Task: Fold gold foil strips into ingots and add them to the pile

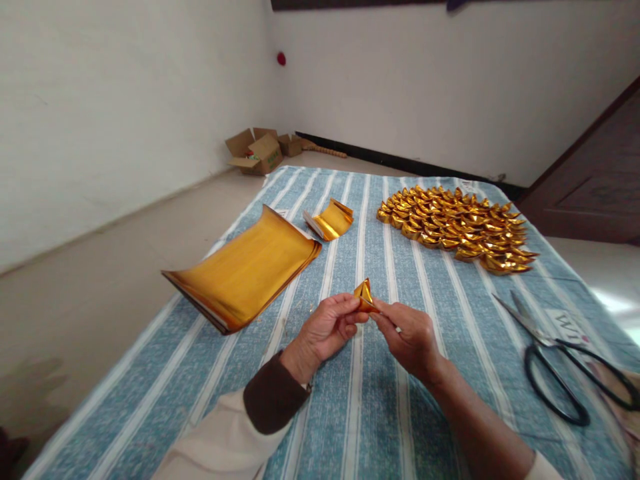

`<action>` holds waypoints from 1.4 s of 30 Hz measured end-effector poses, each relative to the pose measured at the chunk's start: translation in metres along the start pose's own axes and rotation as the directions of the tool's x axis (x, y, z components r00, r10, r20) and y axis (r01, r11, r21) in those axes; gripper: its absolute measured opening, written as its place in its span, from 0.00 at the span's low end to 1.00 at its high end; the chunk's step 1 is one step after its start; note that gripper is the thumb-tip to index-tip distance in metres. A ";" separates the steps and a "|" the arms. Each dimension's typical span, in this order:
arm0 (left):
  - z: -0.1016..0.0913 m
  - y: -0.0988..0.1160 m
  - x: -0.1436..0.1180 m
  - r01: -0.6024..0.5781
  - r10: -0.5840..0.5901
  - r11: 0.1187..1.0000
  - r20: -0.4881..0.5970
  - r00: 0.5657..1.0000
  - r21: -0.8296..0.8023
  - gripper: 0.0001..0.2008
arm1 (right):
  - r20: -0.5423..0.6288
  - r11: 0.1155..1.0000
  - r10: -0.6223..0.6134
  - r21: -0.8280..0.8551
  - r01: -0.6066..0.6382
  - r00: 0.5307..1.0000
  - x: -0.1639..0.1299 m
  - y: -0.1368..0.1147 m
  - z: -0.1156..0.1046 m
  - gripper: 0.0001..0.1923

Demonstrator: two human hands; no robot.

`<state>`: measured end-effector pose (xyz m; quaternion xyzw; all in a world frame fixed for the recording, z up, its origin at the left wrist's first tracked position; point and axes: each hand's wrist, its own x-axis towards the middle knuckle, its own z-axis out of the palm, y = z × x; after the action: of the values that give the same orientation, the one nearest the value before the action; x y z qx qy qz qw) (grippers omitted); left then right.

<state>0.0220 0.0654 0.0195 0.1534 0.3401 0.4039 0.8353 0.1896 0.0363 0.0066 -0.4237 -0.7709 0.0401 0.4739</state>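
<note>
A small folded piece of gold paper is pinched between the fingertips of both my hands, just above the blue striped cloth. My left hand grips its left side and my right hand its right side. A stack of large gold paper sheets lies to the left, with curled edges. Further back sits a smaller stack of gold paper squares. At the back right lies a heap of several finished gold paper ingots.
Large black-handled scissors lie at the right on the cloth. Open cardboard boxes stand on the floor in the far corner by the white wall. A dark wooden door is at the right.
</note>
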 end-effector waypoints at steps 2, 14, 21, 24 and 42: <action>0.000 0.000 0.000 -0.003 0.003 1.000 0.007 1.000 -0.004 0.05 | 0.010 1.000 -0.013 -0.003 0.013 1.000 0.000 0.000 -0.001 0.13; -0.001 -0.002 0.000 -0.001 0.001 1.000 0.007 1.000 -0.017 0.05 | 0.054 1.000 -0.016 -0.002 0.016 0.998 0.003 -0.002 -0.005 0.13; -0.002 -0.002 0.001 -0.001 0.001 1.000 0.002 1.000 -0.020 0.05 | 0.038 0.998 0.008 0.059 -0.010 0.999 0.007 -0.006 -0.006 0.14; -0.004 -0.003 0.002 -0.002 0.002 1.000 0.017 1.000 -0.007 0.04 | 0.033 0.996 0.019 0.089 -0.021 0.999 0.008 -0.006 -0.006 0.13; 0.000 -0.003 0.000 -0.046 0.046 0.999 -0.010 0.999 0.013 0.04 | 0.002 0.971 0.155 0.184 -0.153 0.988 0.005 -0.007 -0.002 0.11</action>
<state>0.0235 0.0637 0.0175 0.1644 0.3432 0.4218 0.8230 0.1861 0.0346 0.0139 -0.4368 -0.7259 0.1451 0.5112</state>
